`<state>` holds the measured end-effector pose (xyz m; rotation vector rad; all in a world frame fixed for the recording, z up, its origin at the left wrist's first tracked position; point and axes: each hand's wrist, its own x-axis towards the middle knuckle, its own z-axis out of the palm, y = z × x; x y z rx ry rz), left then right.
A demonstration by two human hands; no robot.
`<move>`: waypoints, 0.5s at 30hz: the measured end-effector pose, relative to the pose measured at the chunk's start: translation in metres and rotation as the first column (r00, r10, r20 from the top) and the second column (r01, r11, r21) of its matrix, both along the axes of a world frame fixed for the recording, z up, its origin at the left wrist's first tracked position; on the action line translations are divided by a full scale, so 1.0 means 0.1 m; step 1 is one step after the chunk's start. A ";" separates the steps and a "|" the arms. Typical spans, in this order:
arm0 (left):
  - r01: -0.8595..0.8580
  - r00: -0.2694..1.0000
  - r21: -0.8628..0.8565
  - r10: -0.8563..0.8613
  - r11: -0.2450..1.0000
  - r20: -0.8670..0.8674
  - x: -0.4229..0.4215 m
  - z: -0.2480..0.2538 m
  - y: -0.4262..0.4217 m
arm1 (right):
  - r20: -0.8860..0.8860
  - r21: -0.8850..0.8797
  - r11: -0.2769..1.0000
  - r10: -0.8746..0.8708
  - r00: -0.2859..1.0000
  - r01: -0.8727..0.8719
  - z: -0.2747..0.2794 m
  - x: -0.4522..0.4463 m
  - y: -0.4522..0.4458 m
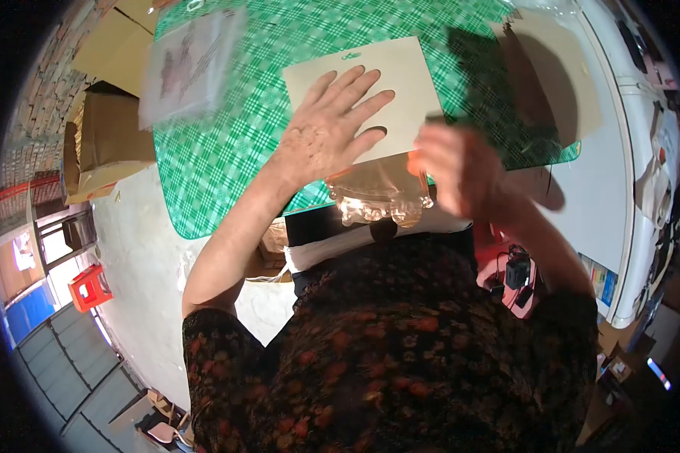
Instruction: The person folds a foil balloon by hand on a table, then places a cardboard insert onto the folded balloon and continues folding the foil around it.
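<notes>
A cream-coloured flat card (404, 90) with a small cut-out near its far edge lies on the green checked tablecloth (257, 98). My left hand (332, 124) rests flat on the card, fingers spread. From the card's near edge a clear, shiny plastic piece (378, 192) with a wavy rim sticks out over the table edge. My right hand (461, 166) is beside the card's near right corner, blurred, with its fingers curled around something orange, partly hidden by the fingers.
At the far left of the table lies a stack of clear plastic bags (193, 68). A brown sheet (555, 83) is at the right. Cardboard boxes (113, 140) stand left of the table, and a red stool (91, 288) is on the floor.
</notes>
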<state>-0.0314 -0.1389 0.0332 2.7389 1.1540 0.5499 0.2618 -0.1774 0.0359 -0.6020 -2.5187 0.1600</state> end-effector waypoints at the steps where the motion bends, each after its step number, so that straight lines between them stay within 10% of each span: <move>1: 0.004 1.000 -0.005 -0.004 1.000 0.017 0.00 0.00 0.01 | 0.074 -0.001 1.000 0.004 0.997 -0.004 0.05 -0.02 -0.14; 15: 0.075 0.982 -0.104 -0.056 0.992 0.182 -0.09 -0.02 0.08 | -0.026 -0.201 0.976 -0.096 0.995 0.089 0.08 -0.27 -0.18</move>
